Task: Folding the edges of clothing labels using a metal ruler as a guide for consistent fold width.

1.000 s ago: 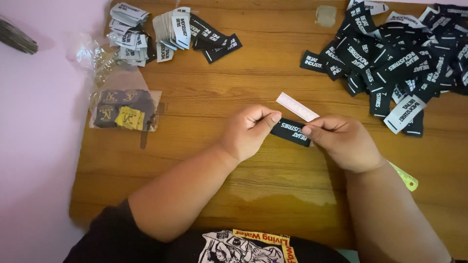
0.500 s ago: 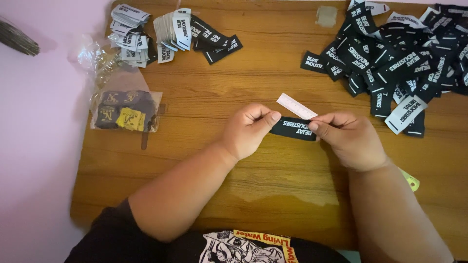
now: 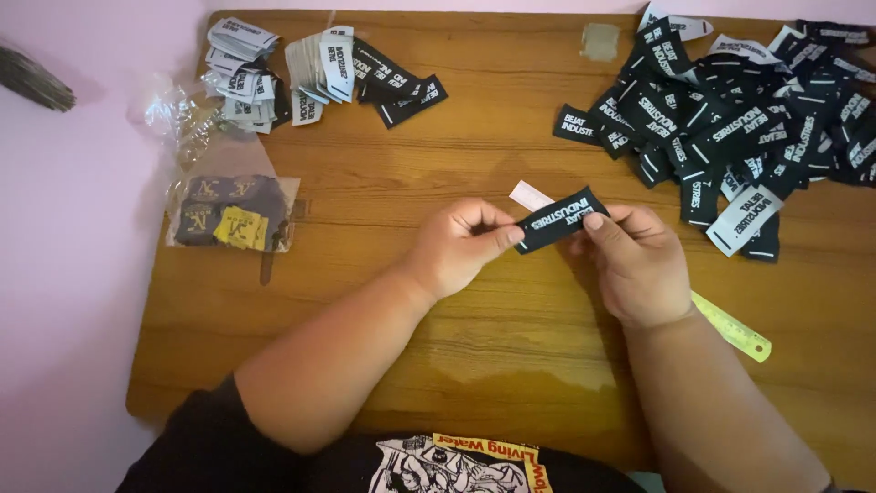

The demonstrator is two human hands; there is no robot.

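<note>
Head cam: we've got our left hand (image 3: 461, 245) and right hand (image 3: 634, 260) each pinching an end of a black woven fabric label with white lettering (image 3: 558, 219), held just above the brown wooden table (image 3: 456, 137), beside a white paper strip (image 3: 530, 194).

The wooden table (image 3: 365, 301) carries label piles (image 3: 730, 119), a clear bag (image 3: 228, 215) and a ruler (image 3: 735, 329).

One head-worn camera looks steeply down, close over the wooden table (image 3: 383, 365).
</note>
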